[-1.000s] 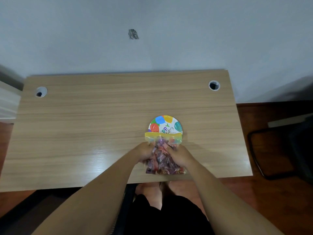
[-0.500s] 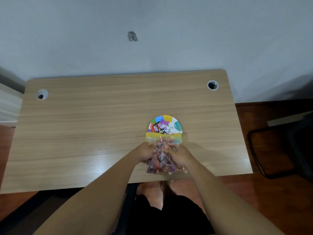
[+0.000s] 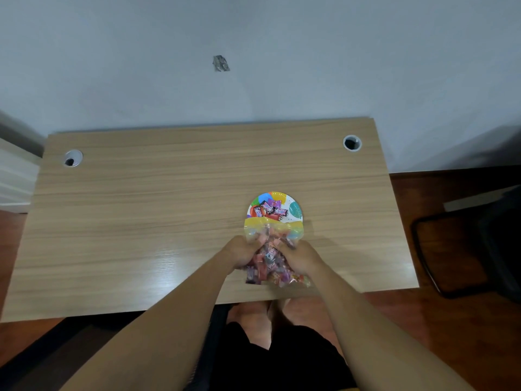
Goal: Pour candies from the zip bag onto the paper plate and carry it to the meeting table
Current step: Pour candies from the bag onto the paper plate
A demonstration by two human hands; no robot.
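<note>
Candies (image 3: 269, 210) — on paper plate (image 3: 294, 208)

No text can be read. The paper plate (image 3: 293, 210) carries a colourful printed design, but candies (image 3: 269, 210) cover its lettering. The wrappers of those candies, and of the ones in the zip bag (image 3: 272, 249) just below, bear marks too blurred to read.

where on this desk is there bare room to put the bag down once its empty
The whole left half of the light wooden desk is bare, from the left cable hole down to the near edge. A narrower bare strip runs right of the colourful paper plate. It is crowded only where both hands hold the clear candy-filled zip bag.
</note>
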